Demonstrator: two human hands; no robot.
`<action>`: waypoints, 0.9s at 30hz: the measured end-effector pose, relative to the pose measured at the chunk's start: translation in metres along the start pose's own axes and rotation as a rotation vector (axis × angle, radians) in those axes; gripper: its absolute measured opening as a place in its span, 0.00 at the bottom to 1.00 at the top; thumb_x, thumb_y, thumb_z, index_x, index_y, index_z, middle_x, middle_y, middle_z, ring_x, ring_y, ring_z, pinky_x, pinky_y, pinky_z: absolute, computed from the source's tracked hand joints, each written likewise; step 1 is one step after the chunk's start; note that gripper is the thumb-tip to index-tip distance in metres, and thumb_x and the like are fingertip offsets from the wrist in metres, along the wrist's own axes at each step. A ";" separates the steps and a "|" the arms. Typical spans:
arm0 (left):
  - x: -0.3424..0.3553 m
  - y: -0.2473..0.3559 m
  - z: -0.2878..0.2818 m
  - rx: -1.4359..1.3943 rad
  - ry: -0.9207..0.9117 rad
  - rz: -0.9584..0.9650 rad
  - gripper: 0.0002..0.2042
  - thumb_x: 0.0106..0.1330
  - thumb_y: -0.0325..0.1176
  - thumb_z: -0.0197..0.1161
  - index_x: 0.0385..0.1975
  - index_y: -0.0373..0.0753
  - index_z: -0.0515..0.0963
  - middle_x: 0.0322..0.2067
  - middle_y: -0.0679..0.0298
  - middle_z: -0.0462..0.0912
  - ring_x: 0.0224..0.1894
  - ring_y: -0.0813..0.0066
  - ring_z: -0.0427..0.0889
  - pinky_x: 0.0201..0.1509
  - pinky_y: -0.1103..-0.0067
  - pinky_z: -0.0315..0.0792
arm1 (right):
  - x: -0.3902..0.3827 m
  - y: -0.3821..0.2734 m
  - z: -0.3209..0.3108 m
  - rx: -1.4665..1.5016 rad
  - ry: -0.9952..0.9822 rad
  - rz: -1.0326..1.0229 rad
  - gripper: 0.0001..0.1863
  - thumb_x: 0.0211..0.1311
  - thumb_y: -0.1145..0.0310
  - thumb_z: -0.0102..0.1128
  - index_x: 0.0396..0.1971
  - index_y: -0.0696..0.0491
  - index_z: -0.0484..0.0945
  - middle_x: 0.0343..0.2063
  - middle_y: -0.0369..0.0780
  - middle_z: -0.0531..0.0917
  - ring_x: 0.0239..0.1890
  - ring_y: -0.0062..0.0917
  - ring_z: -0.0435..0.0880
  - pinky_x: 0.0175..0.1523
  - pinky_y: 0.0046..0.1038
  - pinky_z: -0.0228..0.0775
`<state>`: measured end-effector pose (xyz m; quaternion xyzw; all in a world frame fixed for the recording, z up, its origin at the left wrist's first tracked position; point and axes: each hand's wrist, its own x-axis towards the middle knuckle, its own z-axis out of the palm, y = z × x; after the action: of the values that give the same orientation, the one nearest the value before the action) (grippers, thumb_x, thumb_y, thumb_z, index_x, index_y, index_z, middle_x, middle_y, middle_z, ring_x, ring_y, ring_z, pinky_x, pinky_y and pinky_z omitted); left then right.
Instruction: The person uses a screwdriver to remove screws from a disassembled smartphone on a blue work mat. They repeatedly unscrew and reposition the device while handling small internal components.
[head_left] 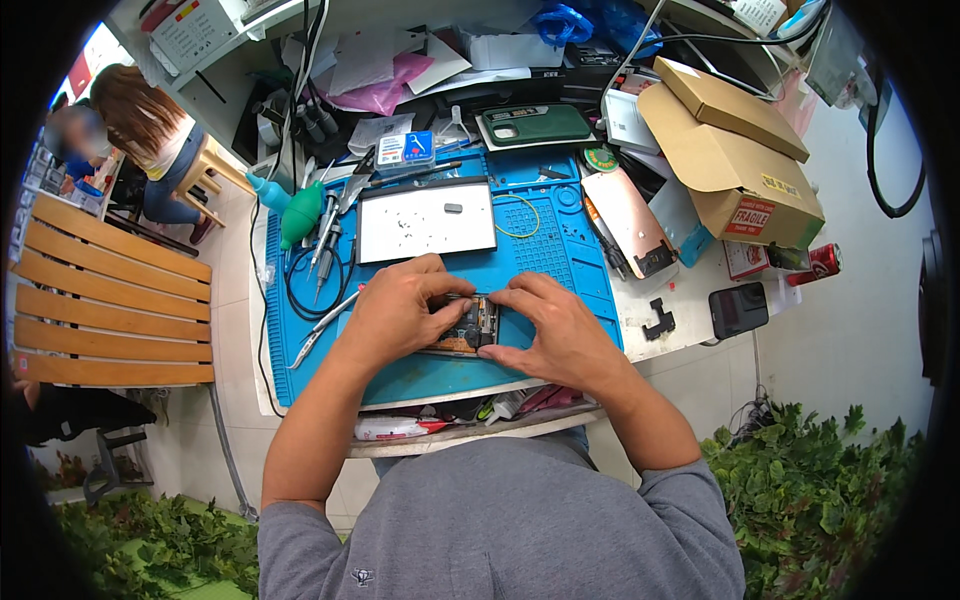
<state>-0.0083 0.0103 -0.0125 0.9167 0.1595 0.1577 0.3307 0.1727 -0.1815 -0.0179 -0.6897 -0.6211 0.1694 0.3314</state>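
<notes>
Both hands are bent over a small opened phone that lies on a blue mat on the tabletop. The left hand is curled, with its fingers pressed down on the left part of the phone. The right hand is curled too, and its fingertips pinch the phone's top right edge. The phone sits right between the two hands, and most of it is hidden under the fingers.

Just past the hands, farther from the person, lies a white tray with tiny dark bits on it. To the left of the left hand lie metal tweezers, a looped black cable and a green squeeze blower. To the right of the right hand, farther back, a pink phone back lies flat. Beyond that sits an open brown cardboard box. A small black block rests near the tabletop's right edge, well apart from the right hand.
</notes>
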 end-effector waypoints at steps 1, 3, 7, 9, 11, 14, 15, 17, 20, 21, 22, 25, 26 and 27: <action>-0.001 0.001 0.000 -0.034 0.001 -0.012 0.10 0.66 0.32 0.83 0.47 0.47 0.97 0.31 0.64 0.85 0.31 0.68 0.87 0.36 0.71 0.78 | 0.000 -0.001 0.000 -0.007 0.003 -0.009 0.34 0.56 0.57 0.90 0.60 0.59 0.88 0.55 0.47 0.86 0.59 0.44 0.87 0.66 0.42 0.83; -0.004 0.005 -0.002 -0.049 -0.022 -0.024 0.11 0.65 0.32 0.84 0.47 0.46 0.97 0.31 0.65 0.85 0.30 0.69 0.86 0.35 0.72 0.77 | 0.000 -0.003 0.000 -0.009 0.009 -0.026 0.33 0.56 0.59 0.89 0.59 0.59 0.87 0.55 0.48 0.86 0.59 0.45 0.87 0.66 0.42 0.82; -0.015 0.019 -0.013 -0.028 -0.116 -0.026 0.15 0.63 0.33 0.86 0.49 0.46 0.96 0.32 0.65 0.85 0.29 0.71 0.85 0.34 0.73 0.78 | -0.001 -0.003 0.001 0.002 0.022 -0.053 0.33 0.55 0.60 0.87 0.57 0.61 0.85 0.53 0.48 0.84 0.58 0.46 0.85 0.65 0.44 0.82; -0.019 0.021 -0.013 -0.043 -0.140 -0.020 0.16 0.62 0.34 0.87 0.50 0.46 0.96 0.33 0.65 0.85 0.29 0.72 0.85 0.34 0.74 0.78 | -0.001 -0.004 0.001 0.007 0.029 -0.059 0.34 0.54 0.61 0.87 0.58 0.62 0.85 0.53 0.48 0.84 0.58 0.46 0.85 0.65 0.44 0.82; -0.023 0.019 -0.012 -0.056 -0.140 -0.007 0.16 0.62 0.34 0.87 0.50 0.46 0.96 0.33 0.65 0.85 0.29 0.73 0.85 0.34 0.74 0.78 | 0.000 -0.005 0.000 0.013 0.034 -0.058 0.34 0.54 0.60 0.88 0.58 0.62 0.85 0.53 0.49 0.83 0.58 0.46 0.85 0.65 0.45 0.82; -0.027 0.013 -0.004 -0.080 -0.135 -0.012 0.17 0.62 0.35 0.87 0.50 0.45 0.96 0.34 0.65 0.85 0.30 0.72 0.86 0.34 0.74 0.79 | 0.000 -0.004 0.000 0.000 -0.004 -0.025 0.37 0.53 0.58 0.89 0.61 0.60 0.86 0.57 0.50 0.85 0.61 0.48 0.87 0.67 0.44 0.82; -0.027 0.014 -0.003 -0.067 -0.129 -0.006 0.17 0.62 0.35 0.87 0.50 0.45 0.95 0.34 0.65 0.86 0.30 0.72 0.87 0.34 0.74 0.80 | 0.000 -0.002 0.000 0.010 0.004 -0.032 0.37 0.53 0.59 0.89 0.61 0.60 0.86 0.57 0.50 0.85 0.60 0.48 0.87 0.66 0.44 0.82; -0.027 0.015 -0.001 -0.040 -0.119 0.004 0.17 0.62 0.35 0.87 0.50 0.45 0.95 0.35 0.64 0.86 0.31 0.71 0.88 0.35 0.74 0.81 | 0.000 0.003 0.001 0.029 0.019 -0.045 0.36 0.53 0.60 0.89 0.61 0.60 0.86 0.57 0.50 0.85 0.59 0.48 0.88 0.65 0.43 0.83; -0.027 0.014 0.002 -0.027 -0.119 0.020 0.17 0.62 0.35 0.87 0.51 0.44 0.95 0.36 0.63 0.87 0.32 0.70 0.89 0.35 0.73 0.83 | 0.001 0.004 -0.007 0.069 -0.046 -0.019 0.36 0.53 0.63 0.89 0.62 0.60 0.86 0.57 0.49 0.85 0.58 0.47 0.89 0.64 0.42 0.83; -0.027 0.013 0.002 -0.032 -0.125 0.030 0.17 0.62 0.35 0.87 0.51 0.44 0.95 0.36 0.63 0.88 0.32 0.70 0.89 0.35 0.73 0.83 | 0.001 0.004 -0.009 0.071 -0.052 -0.021 0.35 0.54 0.63 0.89 0.62 0.59 0.86 0.57 0.49 0.85 0.57 0.47 0.89 0.64 0.42 0.83; -0.028 0.011 0.002 -0.037 -0.130 0.041 0.18 0.62 0.35 0.87 0.52 0.44 0.95 0.37 0.63 0.88 0.32 0.69 0.89 0.35 0.73 0.83 | 0.001 0.004 -0.011 0.074 -0.058 -0.023 0.35 0.54 0.64 0.88 0.62 0.59 0.86 0.56 0.48 0.85 0.57 0.47 0.89 0.63 0.42 0.83; -0.028 0.007 0.008 -0.046 -0.097 0.084 0.18 0.62 0.35 0.87 0.52 0.44 0.94 0.37 0.63 0.89 0.32 0.69 0.89 0.35 0.74 0.83 | 0.002 0.004 -0.011 0.070 -0.066 -0.027 0.35 0.53 0.65 0.88 0.62 0.59 0.86 0.56 0.48 0.85 0.57 0.47 0.89 0.63 0.42 0.84; -0.028 0.006 0.009 -0.048 -0.077 0.100 0.18 0.62 0.35 0.87 0.52 0.43 0.94 0.38 0.63 0.89 0.32 0.70 0.90 0.36 0.74 0.84 | 0.002 0.004 -0.010 0.067 -0.067 -0.029 0.35 0.53 0.65 0.89 0.62 0.59 0.86 0.56 0.48 0.85 0.57 0.48 0.89 0.63 0.42 0.84; -0.027 0.008 0.009 -0.057 -0.089 0.078 0.18 0.62 0.34 0.87 0.52 0.44 0.94 0.38 0.63 0.89 0.32 0.70 0.90 0.36 0.74 0.84 | 0.002 0.005 -0.010 0.064 -0.064 -0.034 0.34 0.54 0.65 0.88 0.61 0.58 0.86 0.56 0.48 0.85 0.57 0.47 0.89 0.63 0.42 0.84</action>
<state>-0.0278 -0.0118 -0.0185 0.9184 0.1043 0.1341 0.3573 0.1832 -0.1823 -0.0135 -0.6624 -0.6371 0.2054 0.3362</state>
